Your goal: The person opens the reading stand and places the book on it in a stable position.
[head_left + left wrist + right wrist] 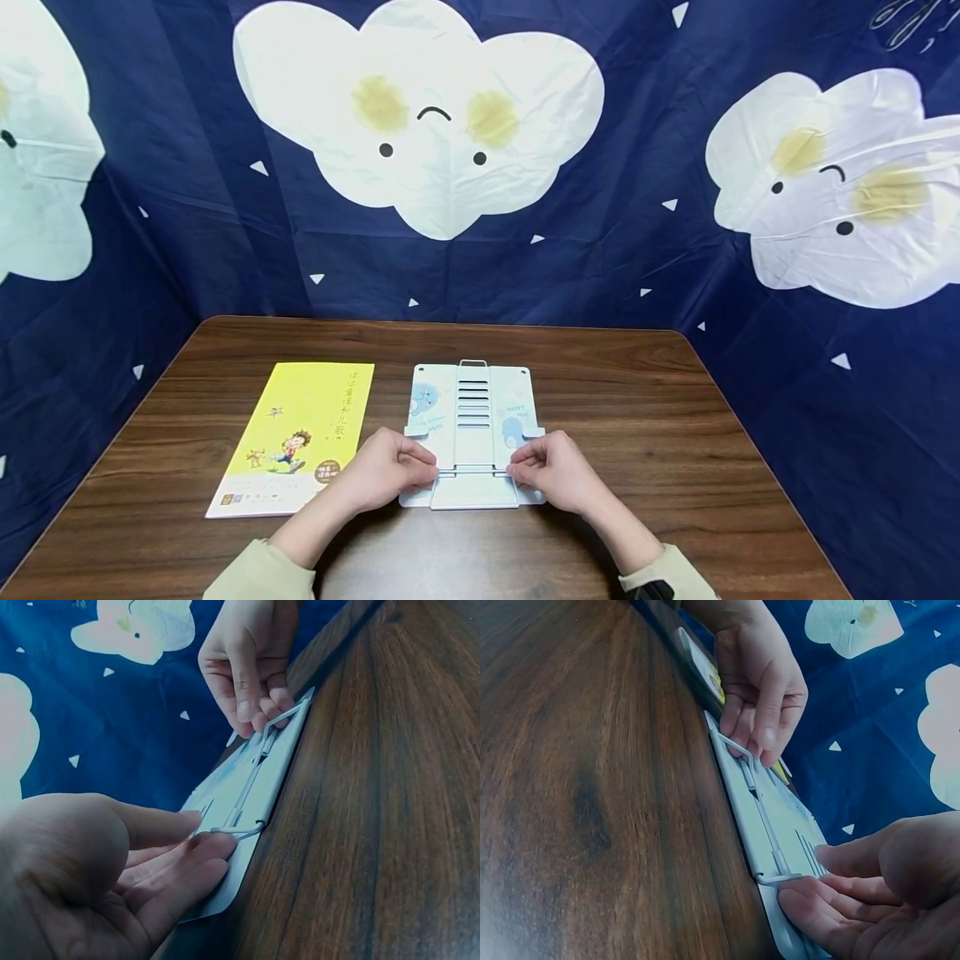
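A pale blue-white metal book stand (474, 492) with printed cartoon whales and a slotted middle strip lies flat on the table. Across its near part runs a thin wire bar (766, 829) with bent ends, raised a little off the plate. At the bar's left end, my left hand (393, 468) pinches the wire between thumb and fingers. My right hand (557, 473) grips the opposite end the same way, thumb on top and fingers curled beneath. Small tabs (533, 432) stick out on both sides of the stand, just beyond the hands.
A yellow picture book (300, 433) lies on the left of the wooden table (637, 400), close to my left forearm. Dark blue cloth (645, 167) with white clouds hangs behind the table and along its sides.
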`<move>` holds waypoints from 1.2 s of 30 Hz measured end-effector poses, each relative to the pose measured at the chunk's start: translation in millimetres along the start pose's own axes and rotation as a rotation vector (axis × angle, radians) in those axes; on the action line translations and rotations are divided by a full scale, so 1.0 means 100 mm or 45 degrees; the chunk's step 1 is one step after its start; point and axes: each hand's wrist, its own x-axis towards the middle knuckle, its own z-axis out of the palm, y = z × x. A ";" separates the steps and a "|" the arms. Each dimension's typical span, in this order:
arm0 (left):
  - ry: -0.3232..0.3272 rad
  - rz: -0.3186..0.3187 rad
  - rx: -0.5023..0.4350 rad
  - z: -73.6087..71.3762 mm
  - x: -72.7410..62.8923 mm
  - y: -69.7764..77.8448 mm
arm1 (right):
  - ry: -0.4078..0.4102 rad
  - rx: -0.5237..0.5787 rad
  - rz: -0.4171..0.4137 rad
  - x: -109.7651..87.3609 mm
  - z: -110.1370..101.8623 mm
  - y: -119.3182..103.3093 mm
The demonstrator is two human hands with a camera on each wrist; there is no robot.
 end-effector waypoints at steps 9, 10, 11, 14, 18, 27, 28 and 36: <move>0.026 -0.035 -0.047 0.03 0.01 -0.01 | 0.018 0.023 0.092 0.02 0.01 -0.03; 0.032 -0.038 -0.051 0.03 0.01 -0.02 | 0.022 0.024 0.102 0.02 0.01 -0.03; 0.036 -0.040 -0.056 0.04 0.01 -0.02 | 0.025 0.027 0.110 0.02 0.01 -0.04; 0.049 -0.049 -0.071 0.05 0.01 -0.02 | 0.026 0.045 0.118 0.01 0.02 -0.05; 0.074 -0.057 -0.095 0.07 0.01 -0.03 | 0.027 0.062 0.096 0.01 0.03 -0.05; 0.106 -0.047 -0.075 0.07 0.00 -0.01 | -0.006 -0.062 0.011 0.02 0.06 -0.07; 0.103 -0.051 -0.065 0.07 -0.01 0.00 | -0.018 -0.099 -0.008 0.02 0.06 -0.08; 0.122 -0.068 -0.053 0.10 -0.01 0.05 | -0.051 -0.343 -0.095 0.05 0.11 -0.14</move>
